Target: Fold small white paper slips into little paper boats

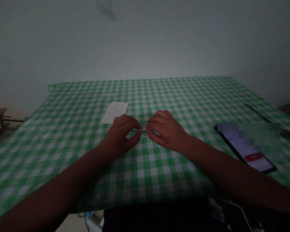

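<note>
Over the middle of the table, both hands pinch one thin whitish strip point(144, 130), seen almost edge-on; it looks like paper, but its shape is mostly hidden by the fingers. My left hand point(123, 133) grips its left part between thumb and fingers. From the other side, the thumb and fingertips of my right hand point(165, 130) close on its right end. The fingertips of the two hands nearly meet. Just beyond my left hand lie printed white paper sheets point(114, 112), flat on the cloth.
A green-and-white checked cloth point(145, 174) covers the table. To the right lies a phone point(252, 157) with a lit screen, partly pixelated. Beyond it is a thin dark rod-like thing point(257, 112). A plain wall point(145, 38) stands behind the table. A pale cable point(241, 211) hangs below the front edge.
</note>
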